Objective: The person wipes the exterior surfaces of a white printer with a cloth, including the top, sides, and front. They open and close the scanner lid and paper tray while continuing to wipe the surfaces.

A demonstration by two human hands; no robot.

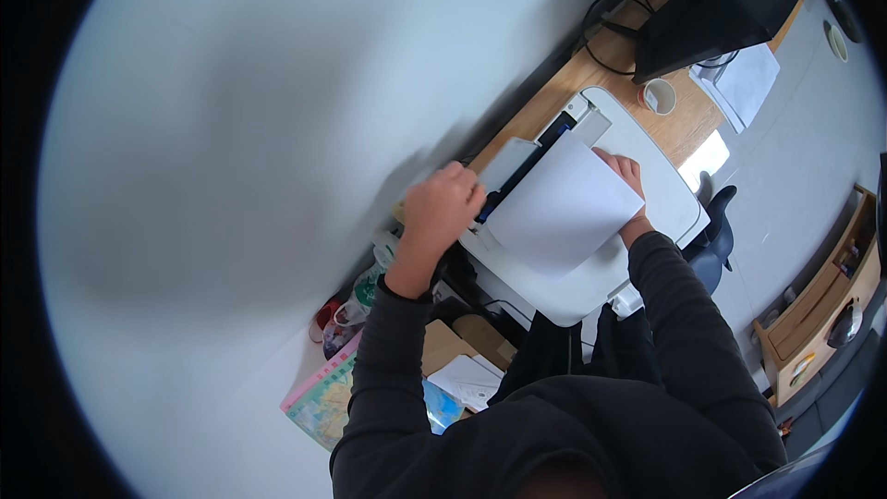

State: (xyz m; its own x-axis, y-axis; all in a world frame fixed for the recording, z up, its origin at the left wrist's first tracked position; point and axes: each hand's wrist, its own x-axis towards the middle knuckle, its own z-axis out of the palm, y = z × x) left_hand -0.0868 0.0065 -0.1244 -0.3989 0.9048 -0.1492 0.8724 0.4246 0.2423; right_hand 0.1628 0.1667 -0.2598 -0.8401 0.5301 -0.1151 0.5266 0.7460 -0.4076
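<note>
A white printer (pixel 665 177) stands on a wooden desk against the wall. Blank white paper (pixel 565 204) lies over its top, with one edge at the dark feed slot (pixel 520 177) at the back. My right hand (pixel 627 177) holds the paper near its right edge; part of the palm and fingers is hidden beneath the sheet. My left hand (pixel 447 201), its fingers curled, is raised at the left end of the slot, beside the tilted-up rear flap (pixel 509 165). No object shows in the left hand.
Behind the printer are a paper cup (pixel 657 97), a black monitor (pixel 714 14), loose cables and a stack of papers (pixel 745 86). Bags (pixel 360 298), a map (pixel 322 398) and cardboard (pixel 443 346) lie low at the left. A dark chair (pixel 710 256) stands to the right.
</note>
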